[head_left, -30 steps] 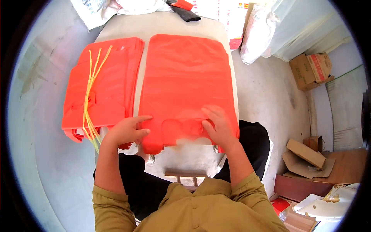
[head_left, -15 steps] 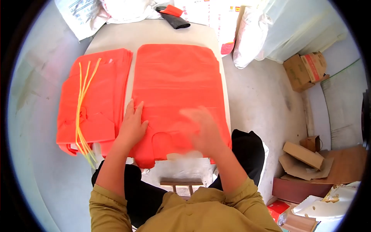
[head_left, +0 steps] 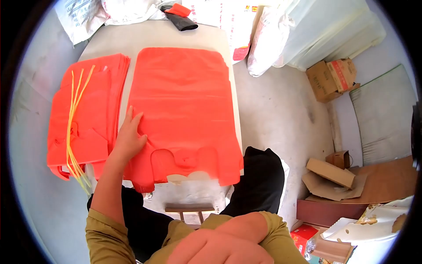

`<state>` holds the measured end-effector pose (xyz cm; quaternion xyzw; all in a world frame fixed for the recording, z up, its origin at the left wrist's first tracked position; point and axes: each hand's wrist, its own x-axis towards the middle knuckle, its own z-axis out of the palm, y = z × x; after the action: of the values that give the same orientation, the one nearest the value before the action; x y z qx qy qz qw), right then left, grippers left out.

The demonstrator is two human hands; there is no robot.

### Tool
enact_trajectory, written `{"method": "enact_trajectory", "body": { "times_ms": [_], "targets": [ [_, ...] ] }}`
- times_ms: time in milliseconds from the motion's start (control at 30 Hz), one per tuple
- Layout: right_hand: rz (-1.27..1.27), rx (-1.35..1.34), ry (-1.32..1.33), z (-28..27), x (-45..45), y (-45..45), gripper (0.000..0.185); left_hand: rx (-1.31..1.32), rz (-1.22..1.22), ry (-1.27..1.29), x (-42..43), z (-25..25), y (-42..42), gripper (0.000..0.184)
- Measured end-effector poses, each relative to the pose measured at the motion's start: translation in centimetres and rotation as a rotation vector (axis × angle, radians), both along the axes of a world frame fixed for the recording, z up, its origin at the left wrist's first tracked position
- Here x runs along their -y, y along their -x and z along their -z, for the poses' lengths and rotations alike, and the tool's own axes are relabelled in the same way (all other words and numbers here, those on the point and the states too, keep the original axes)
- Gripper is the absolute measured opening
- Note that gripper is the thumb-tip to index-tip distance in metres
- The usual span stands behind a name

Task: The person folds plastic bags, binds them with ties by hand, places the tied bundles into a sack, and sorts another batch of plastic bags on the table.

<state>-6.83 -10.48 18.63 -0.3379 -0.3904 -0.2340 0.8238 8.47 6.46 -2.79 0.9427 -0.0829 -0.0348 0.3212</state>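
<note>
A flat stack of red plastic bags (head_left: pixel 184 97) lies on the pale table, its cut-out handle ends towards my body. My left hand (head_left: pixel 130 137) rests on the left edge of this stack, fingers apart and holding nothing. My right hand (head_left: pixel 220 248) is raised close to the camera in front of my chest, back of the hand up; its fingertips are cut off by the lower frame edge. Left of the stack lies a folded pile of red bags (head_left: pixel 90 105), with several yellow ties (head_left: pixel 71 127) lying lengthwise on top.
Behind the bags, the pale table (head_left: pixel 118 37) bears a black object (head_left: pixel 182 22) with a red piece on it. White sacks (head_left: pixel 132 9) stand at the far edge. Cardboard boxes (head_left: pixel 329 79) sit on the floor at right, and an opened carton (head_left: pixel 332 176) lies nearer.
My right hand has left the red stack and come back towards my chest. My left hand has moved onto the stack's left edge and stays there. The view has shifted to the right.
</note>
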Motion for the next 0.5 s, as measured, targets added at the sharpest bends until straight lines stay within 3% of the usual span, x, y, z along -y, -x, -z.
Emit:
{"method": "enact_trajectory", "body": {
  "times_ms": [200, 333, 500],
  "targets": [
    [0.182, -0.008, 0.186, -0.6, 1.9, 0.4, 0.018, 0.003, -0.048, -0.014, 0.3, 0.9, -0.5, 0.069],
    [0.325, 0.187, 0.217, 0.1, 2.2, -0.4, 0.014, -0.005, -0.047, -0.019, 0.7, 0.6, -0.5, 0.069],
    [0.018, 0.199, 0.504, 1.4, 5.9, 0.0, 0.01, -0.03, -0.061, -0.054, 0.9, 0.3, -0.5, 0.071]
  ]
}}
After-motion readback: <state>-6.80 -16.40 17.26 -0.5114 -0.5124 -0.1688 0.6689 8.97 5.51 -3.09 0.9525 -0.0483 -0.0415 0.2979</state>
